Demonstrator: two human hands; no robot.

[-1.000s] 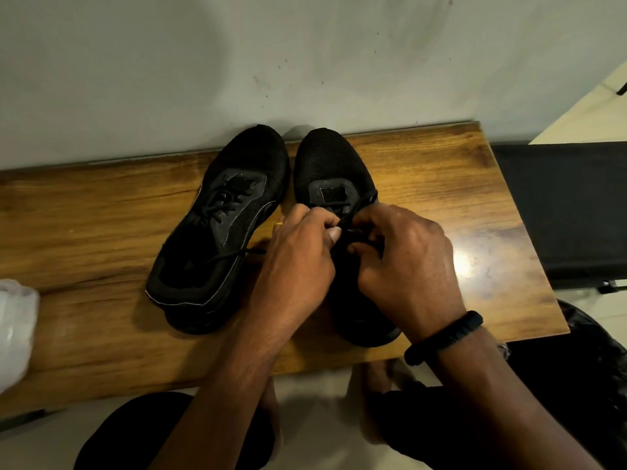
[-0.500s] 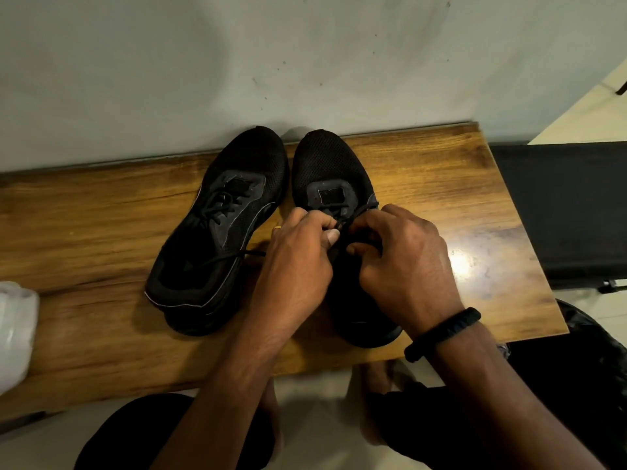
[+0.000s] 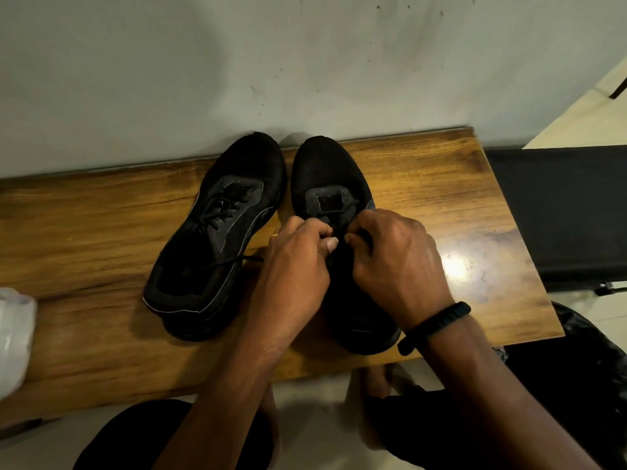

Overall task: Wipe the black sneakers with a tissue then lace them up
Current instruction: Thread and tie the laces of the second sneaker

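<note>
Two black sneakers stand side by side on a wooden bench (image 3: pixel 441 184), toes toward the wall. The left sneaker (image 3: pixel 217 239) has laces through its eyelets, and one loose lace end trails to the right. Both my hands work over the throat of the right sneaker (image 3: pixel 325 174). My left hand (image 3: pixel 298 262) pinches its black lace between thumb and fingers. My right hand (image 3: pixel 397 259), with a black band on the wrist, pinches the lace from the other side. The hands hide the lacing beneath them.
The bench stands against a grey wall (image 3: pixel 305 62). A white plastic bag (image 3: pixel 15 337) lies at the bench's left end. A black padded surface (image 3: pixel 559 215) adjoins the bench on the right. My knees and a bare foot show below the front edge.
Both hands shifted a little toward the toe of the right sneaker while keeping their pinch on the lace. The sneakers have not moved.
</note>
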